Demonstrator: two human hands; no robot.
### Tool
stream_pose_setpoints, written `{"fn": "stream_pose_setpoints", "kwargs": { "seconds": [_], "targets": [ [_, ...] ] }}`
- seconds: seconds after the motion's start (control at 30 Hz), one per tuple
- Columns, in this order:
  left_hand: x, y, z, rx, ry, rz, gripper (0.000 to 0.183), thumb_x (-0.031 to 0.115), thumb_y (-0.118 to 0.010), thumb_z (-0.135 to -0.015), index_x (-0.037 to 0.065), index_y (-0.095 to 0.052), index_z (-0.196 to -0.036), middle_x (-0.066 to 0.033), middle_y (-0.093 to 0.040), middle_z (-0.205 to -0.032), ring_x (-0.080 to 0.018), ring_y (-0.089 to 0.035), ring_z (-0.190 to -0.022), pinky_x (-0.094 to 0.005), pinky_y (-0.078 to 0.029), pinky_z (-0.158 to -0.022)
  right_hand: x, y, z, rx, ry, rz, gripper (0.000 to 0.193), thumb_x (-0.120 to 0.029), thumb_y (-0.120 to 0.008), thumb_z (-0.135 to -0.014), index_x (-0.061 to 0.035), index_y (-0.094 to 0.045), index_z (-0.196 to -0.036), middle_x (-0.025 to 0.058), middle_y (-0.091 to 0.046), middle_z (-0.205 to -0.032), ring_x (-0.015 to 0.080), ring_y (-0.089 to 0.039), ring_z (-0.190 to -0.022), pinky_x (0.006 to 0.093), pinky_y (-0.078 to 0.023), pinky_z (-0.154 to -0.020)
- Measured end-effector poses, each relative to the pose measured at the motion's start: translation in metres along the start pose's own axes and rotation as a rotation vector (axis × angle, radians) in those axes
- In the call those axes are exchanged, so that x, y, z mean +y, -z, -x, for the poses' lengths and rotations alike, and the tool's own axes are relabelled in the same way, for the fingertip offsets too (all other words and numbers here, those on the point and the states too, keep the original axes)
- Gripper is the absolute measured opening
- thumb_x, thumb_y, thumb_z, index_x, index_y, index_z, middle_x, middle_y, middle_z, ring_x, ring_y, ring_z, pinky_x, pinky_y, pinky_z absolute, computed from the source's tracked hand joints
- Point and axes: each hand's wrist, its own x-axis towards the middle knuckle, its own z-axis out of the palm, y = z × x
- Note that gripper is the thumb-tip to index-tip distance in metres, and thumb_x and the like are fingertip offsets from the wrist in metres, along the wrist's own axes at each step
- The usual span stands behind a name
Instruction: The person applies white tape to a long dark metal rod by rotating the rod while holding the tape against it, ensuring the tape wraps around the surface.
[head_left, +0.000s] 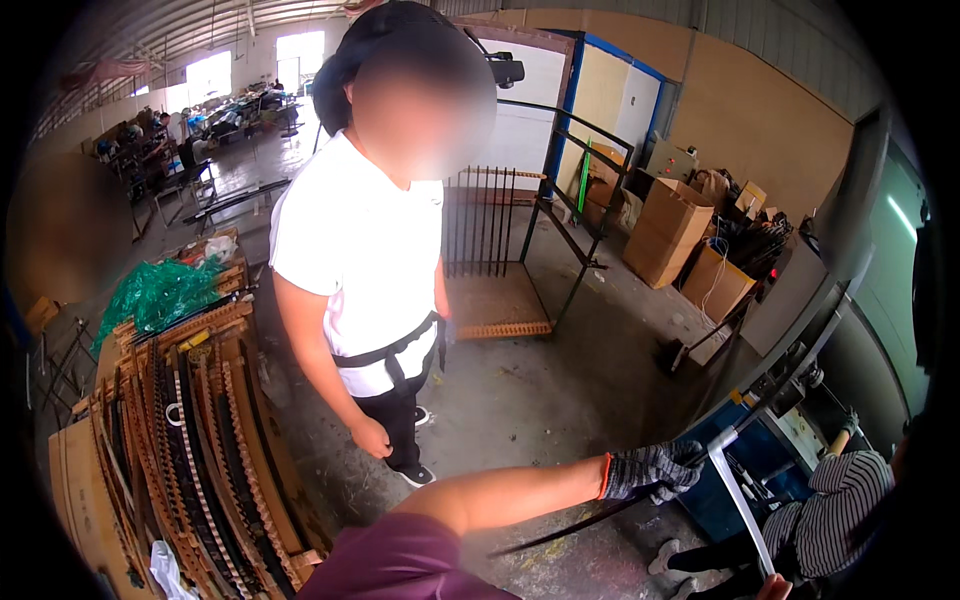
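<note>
My left hand (652,472) wears a dark grey knitted glove with an orange cuff. Its fingers are closed round a long thin dark rod (570,535), which slants from the lower middle up toward the right. Just beyond the glove, a white strip (742,510) bends over the rod and hangs down toward the lower edge. At its lower end, bare fingertips of my right hand (775,588) pinch the strip; the rest of that hand lies outside the picture.
A person in a white shirt (355,250) stands close in front. Left, a bench carries several notched strips (190,450) and green plastic (160,295). Right, a person in a striped top (850,500) is near a blue machine (720,500). Behind are a metal rack (490,300) and cardboard boxes (668,225).
</note>
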Motion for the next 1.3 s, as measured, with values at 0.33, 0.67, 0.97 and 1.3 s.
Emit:
{"fn": "stream_pose_setpoints", "kwargs": {
  "seconds": [0.33,0.67,0.97,1.3],
  "targets": [
    [0.017,0.016,0.011,0.129,0.008,0.003,0.010,0.015,-0.062,-0.085,0.011,-0.054,-0.090,0.0017,-0.045,-0.056,-0.0081,-0.038,-0.038,-0.0209,-0.029,-0.035,0.004,0.000,0.000,-0.041,-0.048,0.084,0.019,-0.011,-0.066,-0.083,0.0048,-0.056,-0.078,0.0092,-0.058,-0.073,0.0174,-0.052,-0.070,0.0320,-0.046,-0.064],
    [0.037,0.040,0.007,0.136,0.095,-0.042,0.013,0.024,-0.055,-0.091,0.013,-0.055,-0.097,0.0031,-0.042,-0.060,-0.0033,-0.035,-0.044,-0.0189,-0.028,-0.037,0.027,0.012,-0.011,-0.061,-0.149,0.122,0.019,-0.013,-0.059,-0.089,-0.0020,-0.048,-0.079,0.0035,-0.050,-0.075,0.0110,-0.045,-0.072,0.0229,-0.039,-0.068],
    [0.064,0.039,0.002,0.217,0.073,-0.059,0.012,0.023,-0.057,-0.089,0.016,-0.058,-0.099,0.0042,-0.043,-0.064,-0.0056,-0.032,-0.045,-0.0198,-0.029,-0.040,-0.001,0.022,-0.005,-0.022,-0.211,0.012,0.016,-0.008,-0.061,-0.087,-0.0037,-0.049,-0.078,0.0005,-0.054,-0.076,0.0051,-0.042,-0.067,0.0182,-0.036,-0.062],
    [0.070,0.031,-0.010,0.223,0.078,-0.084,0.014,0.019,-0.056,-0.090,0.010,-0.058,-0.101,0.0020,-0.045,-0.061,-0.0061,-0.035,-0.045,-0.0212,-0.031,-0.040,-0.004,0.046,-0.007,0.041,-0.211,0.131,0.020,-0.012,-0.060,-0.089,-0.0051,-0.048,-0.075,-0.0024,-0.049,-0.073,0.0048,-0.039,-0.066,0.0188,-0.032,-0.059]
  ]
}}
